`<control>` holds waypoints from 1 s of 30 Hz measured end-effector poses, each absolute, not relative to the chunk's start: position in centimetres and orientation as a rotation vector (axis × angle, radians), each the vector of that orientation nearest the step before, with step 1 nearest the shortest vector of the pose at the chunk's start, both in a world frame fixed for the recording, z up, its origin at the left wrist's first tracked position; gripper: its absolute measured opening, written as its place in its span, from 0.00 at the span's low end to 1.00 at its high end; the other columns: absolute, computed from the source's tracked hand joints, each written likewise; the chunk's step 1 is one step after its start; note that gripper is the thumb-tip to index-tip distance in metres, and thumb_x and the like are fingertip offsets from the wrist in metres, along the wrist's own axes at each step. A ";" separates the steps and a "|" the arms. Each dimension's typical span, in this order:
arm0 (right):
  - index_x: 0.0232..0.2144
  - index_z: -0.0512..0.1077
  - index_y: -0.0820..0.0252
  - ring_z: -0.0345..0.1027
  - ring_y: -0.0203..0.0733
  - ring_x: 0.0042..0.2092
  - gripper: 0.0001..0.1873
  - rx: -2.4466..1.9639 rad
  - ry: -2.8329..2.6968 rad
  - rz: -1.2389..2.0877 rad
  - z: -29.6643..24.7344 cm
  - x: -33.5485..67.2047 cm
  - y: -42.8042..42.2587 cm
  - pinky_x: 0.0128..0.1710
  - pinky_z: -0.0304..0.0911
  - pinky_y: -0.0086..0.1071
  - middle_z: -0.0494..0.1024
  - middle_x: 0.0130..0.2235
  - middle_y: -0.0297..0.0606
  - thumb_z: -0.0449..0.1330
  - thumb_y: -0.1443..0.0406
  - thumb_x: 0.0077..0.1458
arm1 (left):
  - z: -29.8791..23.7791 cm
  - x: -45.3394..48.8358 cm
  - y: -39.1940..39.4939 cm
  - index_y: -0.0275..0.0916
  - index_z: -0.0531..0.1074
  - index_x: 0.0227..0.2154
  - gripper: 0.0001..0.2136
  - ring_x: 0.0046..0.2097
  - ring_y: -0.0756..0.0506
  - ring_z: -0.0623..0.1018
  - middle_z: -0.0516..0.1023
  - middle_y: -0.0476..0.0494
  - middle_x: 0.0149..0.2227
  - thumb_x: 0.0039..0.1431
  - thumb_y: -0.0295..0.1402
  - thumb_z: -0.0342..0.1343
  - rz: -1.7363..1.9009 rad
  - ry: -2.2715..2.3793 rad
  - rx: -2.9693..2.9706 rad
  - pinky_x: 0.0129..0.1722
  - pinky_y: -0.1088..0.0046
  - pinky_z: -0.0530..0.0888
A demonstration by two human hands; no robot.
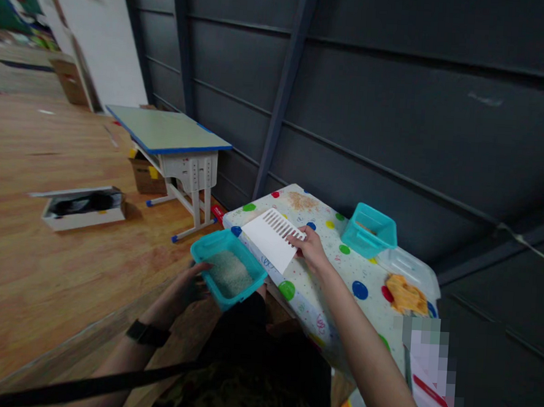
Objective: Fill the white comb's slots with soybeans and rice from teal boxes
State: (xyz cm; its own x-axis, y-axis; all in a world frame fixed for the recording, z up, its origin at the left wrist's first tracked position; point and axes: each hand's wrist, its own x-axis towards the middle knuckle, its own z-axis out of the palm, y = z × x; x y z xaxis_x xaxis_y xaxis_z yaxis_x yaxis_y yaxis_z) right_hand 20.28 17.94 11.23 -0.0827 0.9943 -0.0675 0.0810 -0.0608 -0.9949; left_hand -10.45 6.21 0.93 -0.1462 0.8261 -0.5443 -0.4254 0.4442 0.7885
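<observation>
My left hand (188, 290) grips the near left rim of a teal plastic bin (230, 301), which is held off the table's front edge. Pale, rice-like grains (231, 271) cover its bottom. In my right hand (313, 249) is a white slotted sheet (266, 239), pinched by its right side; a row of slots along its far part gives it a comb-like look. The sheet lies low over the table near the front left edge, beside the bin. Behind it, a patch of tan grains (302, 201) is scattered on the dotted tablecloth (329, 277).
At the table's back stands a second teal bin (366, 240), beside a clear lid (418, 271) and an orange cloth (405, 293). A dark panel wall (397, 113) rises behind. To the left are a school desk (166, 129) and an open white box (85, 207) on the floor.
</observation>
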 end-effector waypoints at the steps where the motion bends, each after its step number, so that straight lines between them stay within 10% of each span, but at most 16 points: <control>1: 0.33 0.66 0.51 0.73 0.42 0.28 0.26 -1.276 -1.279 1.276 11.1 20.0 18.0 0.21 0.65 0.28 0.80 0.27 0.29 0.76 0.57 0.36 | 0.9 -10.4 6.2 0.46 0.70 0.55 0.20 0.31 0.42 0.82 0.78 0.45 0.35 0.63 0.36 0.67 1.144 1.304 0.407 0.29 0.66 0.82; 30: 0.35 0.67 0.51 0.75 0.43 0.29 0.18 -1.558 -0.887 0.898 8.3 28.2 21.8 0.25 0.72 0.32 0.80 0.30 0.31 0.71 0.63 0.44 | 0.0 -9.0 5.2 0.48 0.67 0.60 0.34 0.28 0.43 0.82 0.78 0.50 0.34 0.52 0.38 0.75 1.149 1.238 0.370 0.26 0.67 0.80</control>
State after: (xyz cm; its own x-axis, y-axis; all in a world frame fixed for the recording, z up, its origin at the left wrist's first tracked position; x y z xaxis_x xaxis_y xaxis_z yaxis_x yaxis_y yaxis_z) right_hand 28.17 21.83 8.32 0.4372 0.8945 -0.0927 0.0819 -0.1423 -0.9864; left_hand -9.02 5.19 0.02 -0.1051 0.8335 -0.5424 -0.4791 0.4355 0.7621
